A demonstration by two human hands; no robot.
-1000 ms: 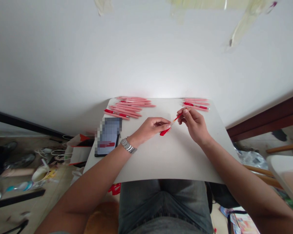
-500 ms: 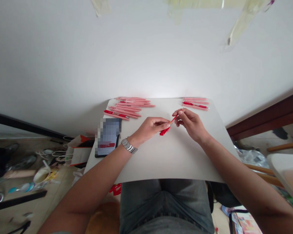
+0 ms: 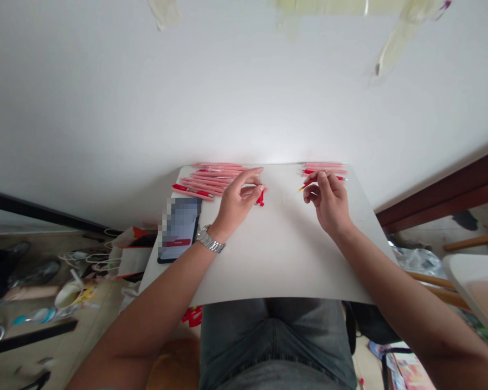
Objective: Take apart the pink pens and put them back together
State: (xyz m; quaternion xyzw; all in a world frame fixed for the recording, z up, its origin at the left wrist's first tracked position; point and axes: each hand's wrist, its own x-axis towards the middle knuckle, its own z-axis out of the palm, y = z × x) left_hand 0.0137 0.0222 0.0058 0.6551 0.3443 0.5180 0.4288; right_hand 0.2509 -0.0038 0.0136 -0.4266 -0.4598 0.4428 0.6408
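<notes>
My left hand (image 3: 238, 203), with a metal watch on its wrist, has its index finger raised and its thumb closed toward the other fingers. At those fingertips is a red pen part (image 3: 261, 198), blurred and partly covered. My right hand (image 3: 331, 203) pinches a thin red pen refill (image 3: 303, 187) with a yellowish end that points left. The far end of the refill is hidden by the fingers. Behind my left hand lies a pile of pink pens (image 3: 211, 181) with a red pen (image 3: 193, 192) in front. A smaller row of pink pens (image 3: 323, 165) is behind my right hand.
A phone (image 3: 179, 230) with a blurred screen lies at the left side of the white table (image 3: 268, 265). The wall (image 3: 244, 97) rises right behind the table. Bags and a cup (image 3: 69, 292) stand on the floor to the left.
My hands have moved apart and slightly toward the wall. The refill has gone right with my right hand, while the red pen part stays by my left fingertips.
</notes>
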